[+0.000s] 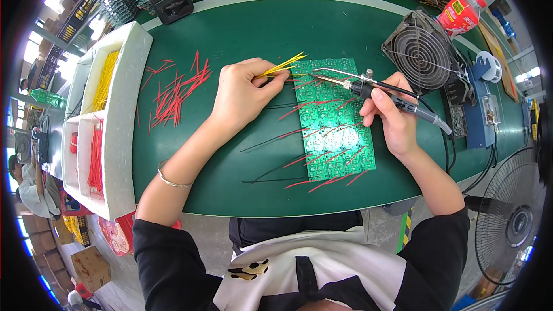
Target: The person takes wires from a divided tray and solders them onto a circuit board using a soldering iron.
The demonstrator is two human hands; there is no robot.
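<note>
Green worktable (230,178), circuit board (336,116), hands (247,92) (394,124); grey floor (204,239)

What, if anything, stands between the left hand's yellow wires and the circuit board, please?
Nothing visible does: the yellow wires in the left hand reach over the upper left edge of the circuit board, and the soldering iron lies to their right.

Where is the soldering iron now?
In the head view, right of centre: the right hand holds the soldering iron, its tip by the far end of the green circuit board.

Left fingers (276,84) pinch yellow wires (291,63) | right fingers (385,102) hold soldering iron (362,89) | circuit board (336,121) beneath
</note>
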